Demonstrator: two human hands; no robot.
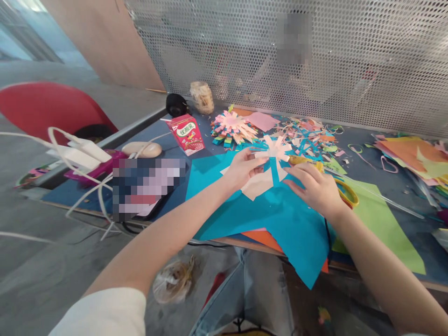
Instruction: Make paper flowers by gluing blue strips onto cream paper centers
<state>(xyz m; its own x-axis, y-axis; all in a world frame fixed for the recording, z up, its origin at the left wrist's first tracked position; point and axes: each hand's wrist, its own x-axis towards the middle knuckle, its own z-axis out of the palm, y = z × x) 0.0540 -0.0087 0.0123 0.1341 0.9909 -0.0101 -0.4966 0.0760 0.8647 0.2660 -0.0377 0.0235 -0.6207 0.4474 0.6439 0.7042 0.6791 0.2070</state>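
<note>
Flower (276, 148), over blue paper (227, 217): pinched in my left grip (243, 167). My right grip (317, 187): parted, beside the flower, contact unclear. Scraps (308, 131) behind; scissors (355, 198) close right. Red carton (187, 135), left: reads "优酸乳".

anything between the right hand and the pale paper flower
Nothing visible blocks the right hand from the near side of the pale paper flower; a yellow object lies just beyond the hand.

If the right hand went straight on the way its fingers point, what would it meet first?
Most likely the pale pink paper flower, just ahead of the right hand, with the blue strip close by; exact depth is unclear.
</note>
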